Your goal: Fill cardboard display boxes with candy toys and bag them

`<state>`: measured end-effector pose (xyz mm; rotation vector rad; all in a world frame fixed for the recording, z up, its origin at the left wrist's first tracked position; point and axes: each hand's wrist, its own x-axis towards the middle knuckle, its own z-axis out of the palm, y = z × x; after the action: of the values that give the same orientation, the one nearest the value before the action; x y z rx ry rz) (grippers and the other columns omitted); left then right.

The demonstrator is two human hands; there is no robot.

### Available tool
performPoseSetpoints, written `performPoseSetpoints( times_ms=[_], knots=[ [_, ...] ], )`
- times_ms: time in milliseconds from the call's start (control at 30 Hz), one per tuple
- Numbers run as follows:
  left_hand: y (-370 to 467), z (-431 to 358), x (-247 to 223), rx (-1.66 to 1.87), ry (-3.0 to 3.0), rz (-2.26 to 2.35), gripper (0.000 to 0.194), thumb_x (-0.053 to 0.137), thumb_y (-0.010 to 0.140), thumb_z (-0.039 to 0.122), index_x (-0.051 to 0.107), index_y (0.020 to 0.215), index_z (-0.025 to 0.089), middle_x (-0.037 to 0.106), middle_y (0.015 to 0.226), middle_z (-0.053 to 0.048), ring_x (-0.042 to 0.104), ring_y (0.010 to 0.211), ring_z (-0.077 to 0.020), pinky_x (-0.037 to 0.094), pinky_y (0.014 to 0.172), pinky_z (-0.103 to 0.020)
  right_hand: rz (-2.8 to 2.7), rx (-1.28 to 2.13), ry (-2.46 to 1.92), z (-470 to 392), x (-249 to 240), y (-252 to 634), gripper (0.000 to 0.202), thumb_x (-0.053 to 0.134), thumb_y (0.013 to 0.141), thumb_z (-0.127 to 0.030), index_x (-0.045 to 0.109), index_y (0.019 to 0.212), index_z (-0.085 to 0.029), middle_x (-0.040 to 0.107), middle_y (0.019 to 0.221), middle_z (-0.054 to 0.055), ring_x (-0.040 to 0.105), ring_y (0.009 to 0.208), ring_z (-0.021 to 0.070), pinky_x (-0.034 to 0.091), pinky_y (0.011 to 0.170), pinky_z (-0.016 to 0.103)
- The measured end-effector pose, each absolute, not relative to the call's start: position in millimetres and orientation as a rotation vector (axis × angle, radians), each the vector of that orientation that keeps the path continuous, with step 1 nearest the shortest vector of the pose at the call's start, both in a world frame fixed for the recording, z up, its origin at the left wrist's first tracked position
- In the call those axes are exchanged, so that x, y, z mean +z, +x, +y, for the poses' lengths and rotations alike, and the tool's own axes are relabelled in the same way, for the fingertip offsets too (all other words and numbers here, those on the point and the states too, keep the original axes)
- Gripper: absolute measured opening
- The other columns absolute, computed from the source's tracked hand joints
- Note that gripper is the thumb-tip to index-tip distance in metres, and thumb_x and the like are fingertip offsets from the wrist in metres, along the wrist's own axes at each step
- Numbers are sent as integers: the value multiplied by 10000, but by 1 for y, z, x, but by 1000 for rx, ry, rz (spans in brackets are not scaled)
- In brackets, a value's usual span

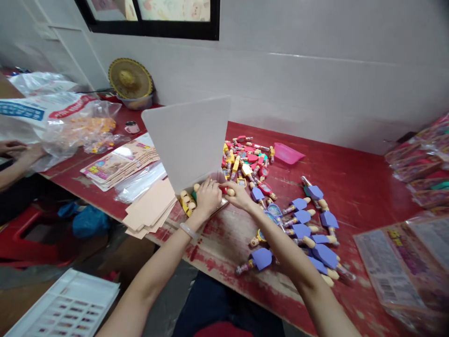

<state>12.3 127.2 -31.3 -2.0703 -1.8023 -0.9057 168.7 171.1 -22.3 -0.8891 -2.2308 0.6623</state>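
An upright pale lid panel (189,140) rises behind a shallow box at the table's front edge. In the box lies a row of small toys with beige rounded ends (187,201), yellow and green on their bodies. My left hand (209,196) rests over the box with its fingers stretched out on the toys; its fingertips are partly hidden. Beside it, my right hand (238,194) is closed round a small red toy with a beige rounded end (230,192) at the box's right end. A bracelet (188,230) circles my left wrist.
Purple paddle-shaped toys (301,216) lie to the right, with red and yellow ones (245,161) behind. Beige cards (150,208), printed cards (119,164) and plastic bags (77,121) are left. Packaged goods (403,267) stand right. Another person's hand (33,154) is far left.
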Motion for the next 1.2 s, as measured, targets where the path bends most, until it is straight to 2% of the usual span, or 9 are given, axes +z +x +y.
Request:
performPoseSetpoints(
  times_ms=[167,333,433,567,633,733,800,967,1200],
  knots=[
    [13,125,-30,-899,-2094,-1834,236,509,883,147,727,972,133,748,1166,-160,605,1304,-291,506,1065,-440,-2419,768,-1169,189,-8,155,414,554,633,-76,782,956,-201,778,1028,57,694,963,241,515,862,308],
    [7,111,-29,-924,-2245,-1739,239,510,896,164,728,995,156,712,1281,-146,590,1330,-246,506,1076,-415,-2615,771,-1356,199,22,146,238,602,614,-97,771,750,-197,732,705,39,666,722,230,448,640,274],
    [3,105,-28,-912,-2305,-1703,224,518,890,166,727,971,165,727,1250,-138,580,1343,-244,501,1086,-416,-2566,777,-1447,198,22,141,200,624,569,-87,731,707,-186,688,632,34,633,649,210,407,580,259],
    [0,103,-21,-915,-2327,-1750,211,523,887,174,729,930,166,738,1223,-138,589,1331,-258,503,1085,-417,-2403,714,-1470,186,13,142,233,566,664,-131,694,853,-176,713,776,46,643,760,193,386,586,228],
    [-1,103,-14,-980,-2351,-1800,228,513,897,179,732,958,180,752,1192,-111,625,1278,-259,515,1062,-409,-2386,745,-1421,181,12,145,207,575,653,-132,670,829,-187,709,788,27,637,774,182,378,582,215],
    [-2,105,-1,-1181,-2298,-1917,395,483,924,181,638,1287,182,723,1258,-92,684,1146,-236,537,1015,-387,-2358,823,-1406,180,13,150,167,611,567,-101,617,707,-191,661,666,-2,615,690,172,369,556,213],
    [1,109,7,-1193,-2296,-1939,494,471,925,154,540,1414,163,681,1330,-114,672,1149,-231,523,1029,-381,-2288,853,-1424,181,11,152,165,605,549,-97,587,682,-192,628,619,-15,600,650,165,372,547,213],
    [9,119,9,-748,-2455,-1903,340,434,927,106,696,1140,148,719,1188,-140,645,1147,-266,511,1010,-408,-2114,917,-1398,175,-3,161,193,585,541,-130,553,714,-207,628,666,-36,592,660,159,412,562,212],
    [6,122,0,-721,-2451,-1878,377,408,935,93,669,1201,153,691,1246,-135,613,1195,-254,479,1045,-388,-1876,863,-1214,165,-25,159,137,482,570,-162,493,689,-228,685,809,2,624,786,180,495,700,259]
  ],
)
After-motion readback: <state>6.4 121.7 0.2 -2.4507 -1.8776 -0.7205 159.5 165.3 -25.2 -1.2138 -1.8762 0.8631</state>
